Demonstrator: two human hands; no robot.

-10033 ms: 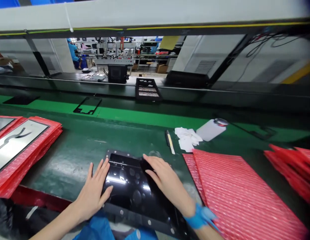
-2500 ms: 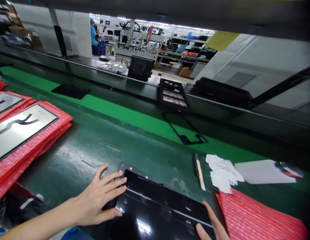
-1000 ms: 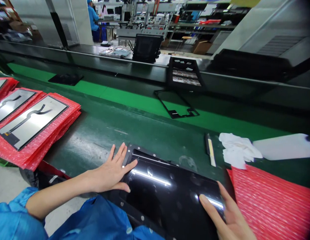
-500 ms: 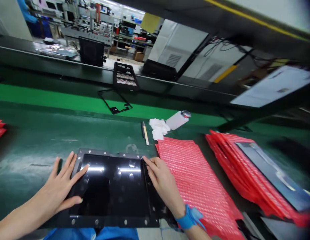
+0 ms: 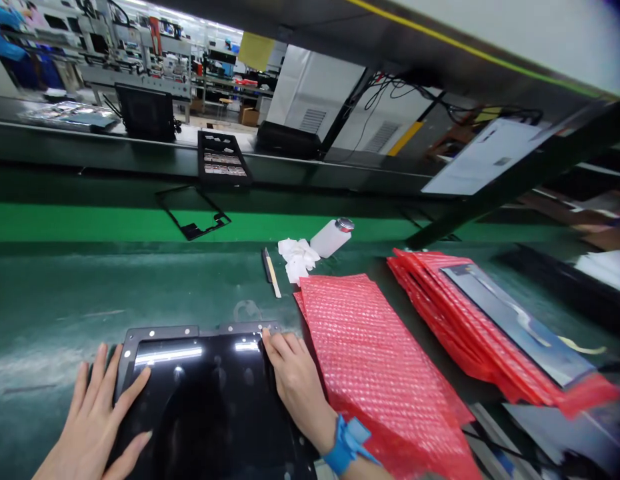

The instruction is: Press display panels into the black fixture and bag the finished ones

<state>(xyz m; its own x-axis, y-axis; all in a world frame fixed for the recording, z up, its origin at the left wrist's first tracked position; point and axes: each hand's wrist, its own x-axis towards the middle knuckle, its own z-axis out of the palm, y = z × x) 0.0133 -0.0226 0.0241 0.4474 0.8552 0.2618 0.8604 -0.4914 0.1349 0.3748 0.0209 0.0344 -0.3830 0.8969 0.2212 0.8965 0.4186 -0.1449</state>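
A glossy black display panel (image 5: 205, 400) in a dark frame with pale round spots along its border lies on the bench close to me. My left hand (image 5: 97, 410) rests over the panel's left edge, fingers spread, thumb and forefinger on the glass. At the upper right corner, my right hand (image 5: 297, 383) has its fingers bunched together against the frame. Whatever sits between those fingertips is hidden. A blue band (image 5: 347, 443) is tied round my right wrist. The panel's lower edge runs out of view.
Red bubble-wrap sheets (image 5: 360, 340) lie just right of the panel. Farther right, a grey flat panel (image 5: 515, 320) tops a stack of red bags (image 5: 435, 313). Beyond are a white bottle (image 5: 331, 239), crumpled tissue (image 5: 296, 257), a pen-like stick (image 5: 273, 277) and a thin black frame (image 5: 193, 220).
The camera view has turned, so the panel and both hands appear lower and farther left. Both hands keep their places on the panel, the right still at its upper right corner.
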